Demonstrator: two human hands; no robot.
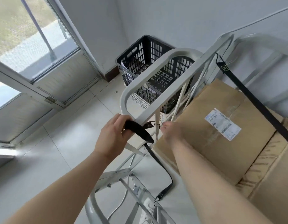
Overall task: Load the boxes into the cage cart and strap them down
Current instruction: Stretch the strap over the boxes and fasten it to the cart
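A brown cardboard box with a white shipping label (pixel 217 120) sits in the grey cage cart (pixel 156 68), on top of other cardboard boxes (pixel 269 175). One black strap (pixel 259 107) runs taut across the box top from a hook on the far cart frame. My left hand (pixel 114 133) is shut on a second black strap (pixel 136 130) beside the cart's near rail; this strap hangs down in a loop to a hook low on the frame. My right hand (pixel 170 131) is at the strap's metal hook by a cart bar, fingers pinched near it and blurred.
A black slotted plastic crate (pixel 140 57) stands stacked on a white one behind the cart, in the room's corner. A glass door and window (pixel 35 54) fill the left wall. Light floor tiles (pixel 59 151) spread to the left of the cart.
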